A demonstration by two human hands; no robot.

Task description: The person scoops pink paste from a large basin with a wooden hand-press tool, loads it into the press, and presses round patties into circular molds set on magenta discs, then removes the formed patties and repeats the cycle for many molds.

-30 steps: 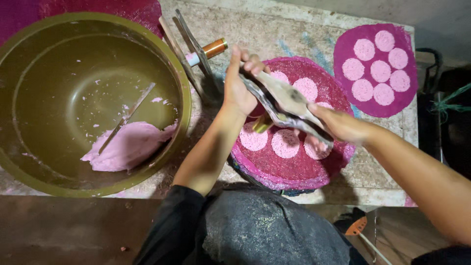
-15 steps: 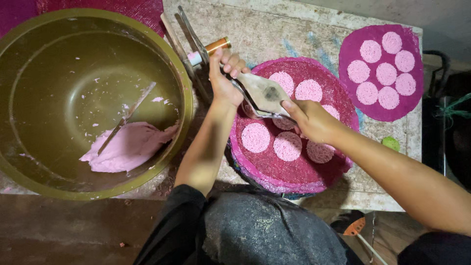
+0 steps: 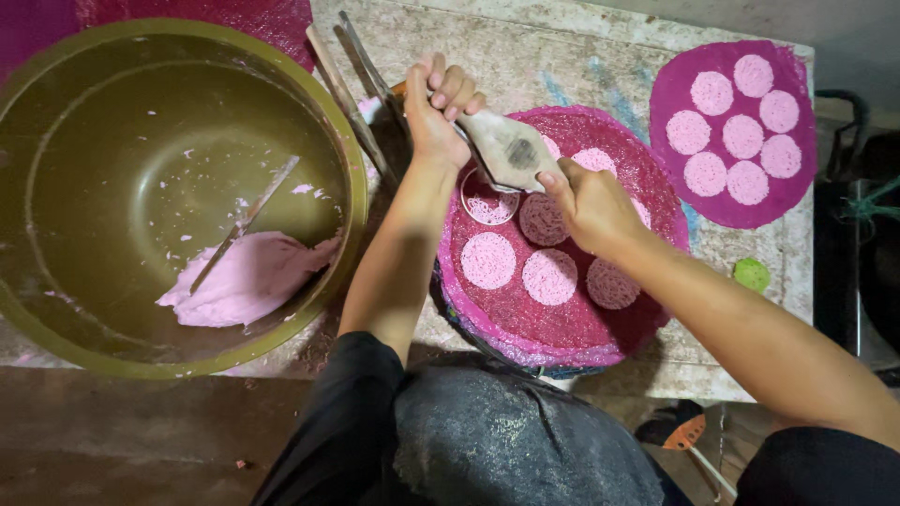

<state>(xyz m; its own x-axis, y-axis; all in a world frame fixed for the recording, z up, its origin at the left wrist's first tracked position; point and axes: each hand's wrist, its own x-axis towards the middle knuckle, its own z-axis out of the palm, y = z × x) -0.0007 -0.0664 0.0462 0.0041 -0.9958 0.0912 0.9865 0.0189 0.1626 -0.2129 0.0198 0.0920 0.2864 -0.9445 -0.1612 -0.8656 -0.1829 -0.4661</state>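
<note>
From the head camera, the left hand [image 3: 439, 112] and the right hand [image 3: 589, 201] both grip a flat, dull-grey hinged press [image 3: 509, 150], holding it just above a round magenta woven mat [image 3: 619, 323]. Pale pink lacy discs [image 3: 488, 260] lie on that mat. On the rough stone tabletop [image 3: 581, 47], a wide olive bowl [image 3: 352, 178] holds soft pink dough [image 3: 248, 281].
</note>
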